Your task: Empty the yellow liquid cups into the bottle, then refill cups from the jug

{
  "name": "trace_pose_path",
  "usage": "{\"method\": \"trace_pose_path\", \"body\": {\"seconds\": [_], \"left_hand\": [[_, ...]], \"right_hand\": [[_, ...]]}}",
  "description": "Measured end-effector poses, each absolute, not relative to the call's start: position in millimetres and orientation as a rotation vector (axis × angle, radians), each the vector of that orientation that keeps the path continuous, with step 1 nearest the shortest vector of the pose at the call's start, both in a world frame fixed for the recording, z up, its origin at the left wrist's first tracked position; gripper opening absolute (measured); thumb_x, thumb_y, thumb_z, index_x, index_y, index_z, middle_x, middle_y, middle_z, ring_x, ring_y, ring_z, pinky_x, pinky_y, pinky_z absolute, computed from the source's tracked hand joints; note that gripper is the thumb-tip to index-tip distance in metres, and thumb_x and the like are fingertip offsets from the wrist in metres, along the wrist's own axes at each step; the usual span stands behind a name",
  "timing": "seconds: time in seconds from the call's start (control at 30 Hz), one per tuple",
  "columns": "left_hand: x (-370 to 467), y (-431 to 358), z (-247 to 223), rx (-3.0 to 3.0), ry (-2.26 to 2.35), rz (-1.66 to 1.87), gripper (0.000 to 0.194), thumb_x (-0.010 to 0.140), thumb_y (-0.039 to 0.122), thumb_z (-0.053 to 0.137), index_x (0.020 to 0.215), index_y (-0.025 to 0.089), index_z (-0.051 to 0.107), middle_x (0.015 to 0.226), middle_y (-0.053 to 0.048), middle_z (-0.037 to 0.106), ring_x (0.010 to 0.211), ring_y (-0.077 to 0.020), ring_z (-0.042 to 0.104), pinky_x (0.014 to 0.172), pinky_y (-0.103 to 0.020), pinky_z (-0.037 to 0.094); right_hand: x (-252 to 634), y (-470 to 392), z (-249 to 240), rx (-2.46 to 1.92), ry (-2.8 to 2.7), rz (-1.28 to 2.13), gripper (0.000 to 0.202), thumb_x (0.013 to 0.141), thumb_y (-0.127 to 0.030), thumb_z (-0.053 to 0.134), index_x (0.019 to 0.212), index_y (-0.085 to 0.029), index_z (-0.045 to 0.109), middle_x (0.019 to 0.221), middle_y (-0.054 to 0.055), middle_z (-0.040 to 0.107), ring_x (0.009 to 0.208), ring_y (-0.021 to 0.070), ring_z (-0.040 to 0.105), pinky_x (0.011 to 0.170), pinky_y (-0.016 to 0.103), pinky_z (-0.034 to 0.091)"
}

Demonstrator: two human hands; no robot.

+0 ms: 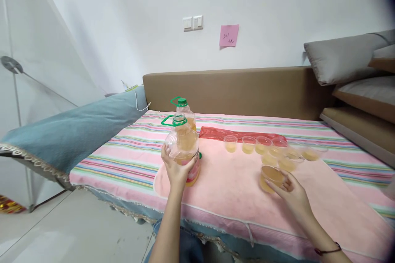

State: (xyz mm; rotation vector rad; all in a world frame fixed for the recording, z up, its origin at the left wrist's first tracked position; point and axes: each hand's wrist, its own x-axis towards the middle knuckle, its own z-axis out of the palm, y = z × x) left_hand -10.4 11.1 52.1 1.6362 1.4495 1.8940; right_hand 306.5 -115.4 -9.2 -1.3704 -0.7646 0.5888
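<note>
The left hand point(177, 170) grasps the near bottle point(187, 141), which is open at its top and stands on the pink cloth point(228, 185). The right hand point(293, 193) grasps a cup point(271, 178) with yellowish liquid, at the near right. Beyond this cup there are more cups point(248, 145) in a group. Behind the near bottle stands the far bottle point(189, 114) with green cap. A red plastic bag point(212, 133) lies at the far edge of the cloth.
</note>
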Motion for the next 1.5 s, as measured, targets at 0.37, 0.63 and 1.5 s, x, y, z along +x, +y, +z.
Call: {"method": "trace_pose_path", "body": {"seconds": [0.37,0.63,1.5], "left_hand": [[-9.5,10.2,56.9,1.612,1.471,1.851,0.122,0.052,0.042,0.089,0.148,0.028,0.016,0.146,-0.014,0.033,0.137,-0.0312,0.041,0.115,-0.05,0.036],[-8.4,7.6,51.9,1.624,1.533,1.828,0.123,0.054,0.043,0.088,0.15,0.026,0.012,0.147,-0.015,0.031,0.142,-0.0337,0.034,0.118,-0.052,0.031],[-22.9,-13.5,60.3,1.622,1.465,1.722,0.1,0.067,0.035,0.081,0.148,0.027,0.022,0.148,-0.014,0.04,0.139,-0.0324,0.041,0.113,-0.051,0.038]], "right_hand": [[273.1,-89.8,88.6,-1.261,-0.972,0.577,0.063,0.059,-0.045,0.087,0.114,-0.025,0.063,0.123,0.011,0.069,0.118,0.0346,0.063,0.103,0.053,0.049],[238.7,-57.6,134.9,-1.108,-1.131,0.598,0.06,0.067,-0.041,0.084,0.121,-0.027,0.063,0.125,0.008,0.07,0.119,0.0311,0.063,0.103,0.05,0.05],[142.8,21.3,206.6,-1.007,-1.394,0.787,0.058,0.059,-0.039,0.088,0.109,-0.022,0.065,0.114,0.009,0.075,0.111,0.0288,0.068,0.099,0.049,0.052]]}}
